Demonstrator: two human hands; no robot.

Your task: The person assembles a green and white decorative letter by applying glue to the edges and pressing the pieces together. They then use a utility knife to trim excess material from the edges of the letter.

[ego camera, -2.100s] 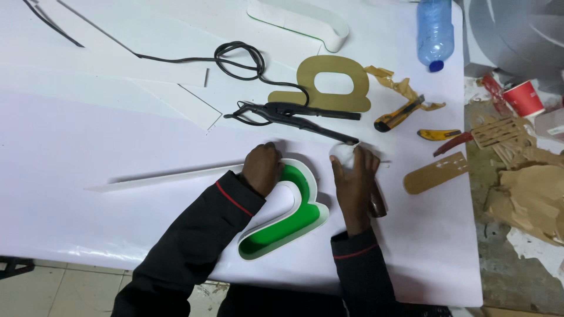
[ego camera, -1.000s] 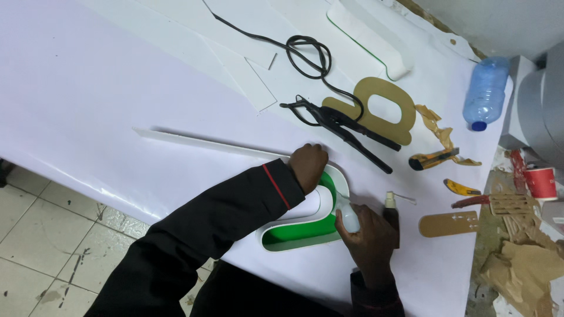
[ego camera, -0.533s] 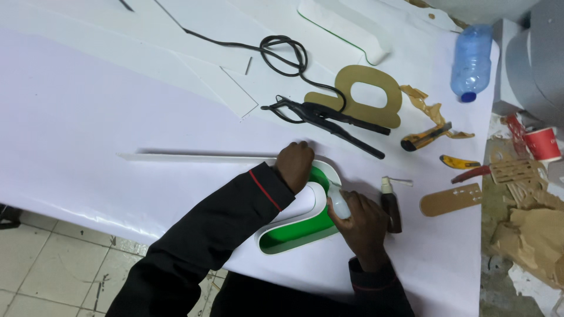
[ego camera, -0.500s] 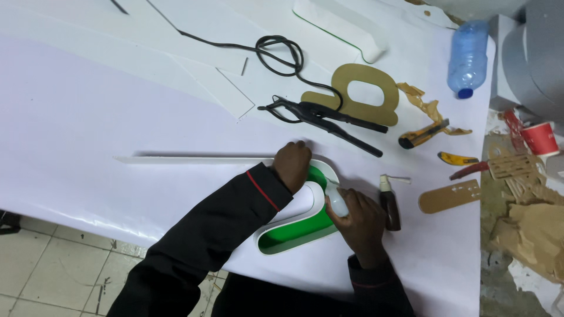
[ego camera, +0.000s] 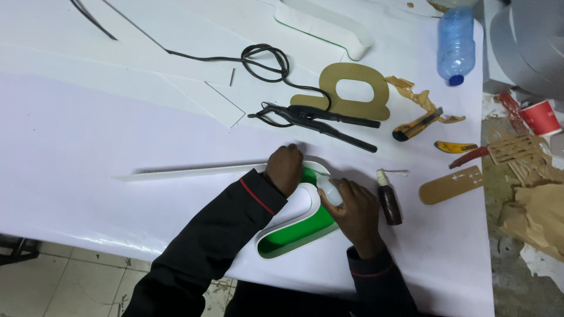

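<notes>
A curved channel letter (ego camera: 296, 229) with a green floor and white walls lies on the white table (ego camera: 88, 135). My left hand (ego camera: 284, 169) presses down on its upper end, fingers curled over the wall. My right hand (ego camera: 352, 211) grips a small white squeeze bottle (ego camera: 329, 191) tipped against the letter's right wall. A long white plastic strip (ego camera: 188, 171) runs left from the letter's top.
A small dark brown bottle (ego camera: 389, 201) stands right of my right hand. Black pliers (ego camera: 317, 119), a tan cut-out letter (ego camera: 351, 91), a yellow utility knife (ego camera: 416, 125), a black cable (ego camera: 258, 58), a blue water bottle (ego camera: 455, 44), a red cup (ego camera: 543, 116), wood scraps (ego camera: 452, 183).
My hands have stayed on the green letter, with the right hand and bottle sliding slightly along its right wall. The view has shifted with my head.
</notes>
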